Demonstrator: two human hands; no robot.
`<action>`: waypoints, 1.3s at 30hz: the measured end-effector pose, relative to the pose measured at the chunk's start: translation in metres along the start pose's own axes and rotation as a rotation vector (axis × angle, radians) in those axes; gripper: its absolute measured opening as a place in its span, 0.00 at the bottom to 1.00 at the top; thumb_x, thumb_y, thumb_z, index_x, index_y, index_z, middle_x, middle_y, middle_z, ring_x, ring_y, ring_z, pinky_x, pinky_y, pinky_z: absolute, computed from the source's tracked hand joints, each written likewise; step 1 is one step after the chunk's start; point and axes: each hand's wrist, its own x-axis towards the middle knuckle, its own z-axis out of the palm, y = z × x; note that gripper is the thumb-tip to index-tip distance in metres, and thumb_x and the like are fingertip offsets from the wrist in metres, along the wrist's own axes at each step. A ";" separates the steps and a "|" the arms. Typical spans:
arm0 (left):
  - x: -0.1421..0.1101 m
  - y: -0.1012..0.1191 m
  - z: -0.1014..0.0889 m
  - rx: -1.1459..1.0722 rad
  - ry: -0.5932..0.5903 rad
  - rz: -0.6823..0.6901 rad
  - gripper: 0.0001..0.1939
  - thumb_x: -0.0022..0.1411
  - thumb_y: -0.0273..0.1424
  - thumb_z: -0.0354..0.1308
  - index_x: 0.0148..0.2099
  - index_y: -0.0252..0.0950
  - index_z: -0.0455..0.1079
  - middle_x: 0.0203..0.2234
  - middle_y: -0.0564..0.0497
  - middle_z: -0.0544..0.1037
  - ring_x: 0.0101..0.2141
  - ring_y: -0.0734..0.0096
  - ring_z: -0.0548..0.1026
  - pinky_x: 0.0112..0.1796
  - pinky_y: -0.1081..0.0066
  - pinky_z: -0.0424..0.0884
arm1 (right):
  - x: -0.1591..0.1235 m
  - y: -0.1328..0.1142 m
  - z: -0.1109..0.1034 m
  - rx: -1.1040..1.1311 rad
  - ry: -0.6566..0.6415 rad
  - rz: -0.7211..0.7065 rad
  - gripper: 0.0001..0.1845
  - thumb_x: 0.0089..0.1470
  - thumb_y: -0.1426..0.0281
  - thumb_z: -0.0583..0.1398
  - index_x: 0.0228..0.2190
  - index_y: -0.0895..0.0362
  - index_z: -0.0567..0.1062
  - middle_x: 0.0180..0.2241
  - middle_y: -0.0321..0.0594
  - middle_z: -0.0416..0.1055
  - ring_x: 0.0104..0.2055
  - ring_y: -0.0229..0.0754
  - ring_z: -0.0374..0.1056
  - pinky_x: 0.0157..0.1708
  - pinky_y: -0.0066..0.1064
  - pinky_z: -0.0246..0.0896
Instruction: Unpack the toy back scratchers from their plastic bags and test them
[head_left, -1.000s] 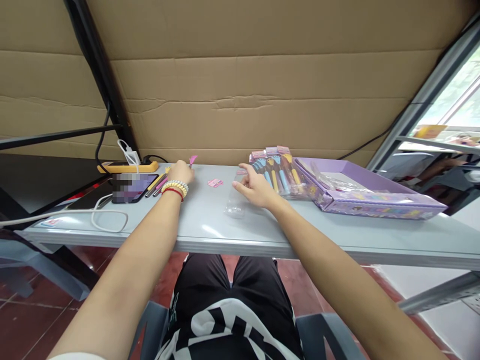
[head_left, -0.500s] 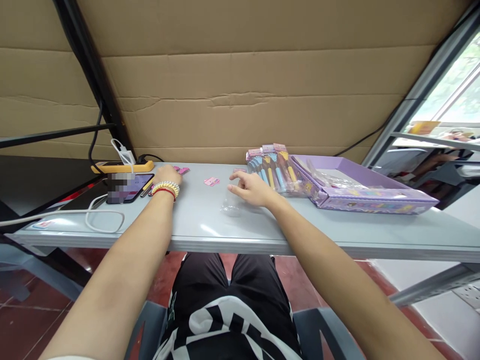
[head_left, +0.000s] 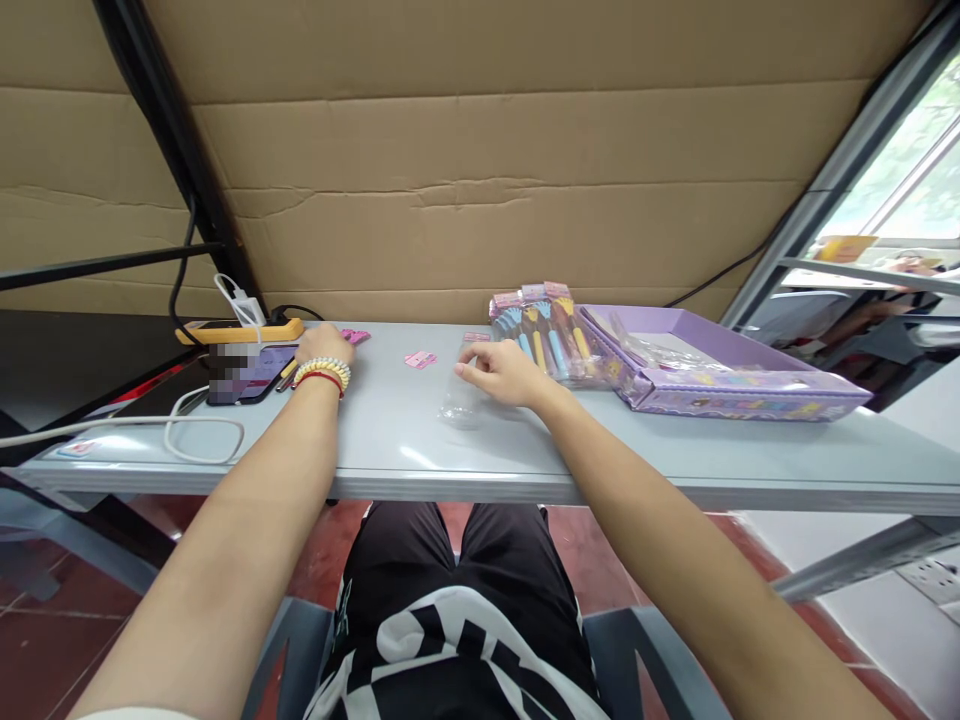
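Observation:
My left hand (head_left: 324,346), wearing beaded bracelets and a red cord, rests on the grey table beside small pink cards (head_left: 354,336). Its fingers are hidden behind the back of the hand, so what they hold, if anything, does not show. My right hand (head_left: 504,373) is over a flat clear plastic bag (head_left: 459,405) with a pink header, its thumb and index finger drawn together on the bag. Between the hands lie more pink cards (head_left: 420,359). Right behind my right hand are packed forks (head_left: 556,345) with blue and yellow handles, in clear bags.
An open purple box (head_left: 750,395) with clear packaging stands on the right. At the left are a phone (head_left: 259,375), pens (head_left: 286,375), an orange power strip (head_left: 289,330) and a white cable (head_left: 202,460). A cardboard wall (head_left: 480,150) closes off the back.
The thumb and index finger of my right hand have come together over the clear bag. My left hand has stayed at the pink cards, with its wrist slightly shifted. The view has moved slightly.

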 end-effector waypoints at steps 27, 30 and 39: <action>-0.076 0.072 0.016 -0.083 -0.662 1.083 0.23 0.58 0.46 0.53 0.48 0.37 0.75 0.39 0.47 0.80 0.40 0.62 0.75 0.44 0.68 0.66 | 0.005 0.028 -0.001 -0.258 0.074 0.246 0.10 0.51 0.69 0.55 0.29 0.57 0.77 0.29 0.43 0.76 0.32 0.43 0.68 0.32 0.30 0.54; -0.075 0.071 0.012 -0.186 -0.556 1.010 0.18 0.61 0.39 0.50 0.42 0.34 0.77 0.26 0.49 0.79 0.30 0.67 0.74 0.37 0.69 0.67 | 0.004 0.028 -0.001 -0.241 0.066 0.248 0.10 0.50 0.70 0.56 0.30 0.58 0.77 0.30 0.43 0.77 0.32 0.42 0.69 0.31 0.30 0.55; -0.073 0.069 0.014 -0.089 -0.662 1.035 0.26 0.53 0.38 0.59 0.54 0.35 0.70 0.50 0.45 0.76 0.50 0.59 0.72 0.51 0.65 0.64 | 0.004 0.033 0.001 -0.265 -0.025 0.193 0.16 0.51 0.67 0.58 0.41 0.59 0.77 0.43 0.47 0.76 0.43 0.48 0.70 0.38 0.32 0.59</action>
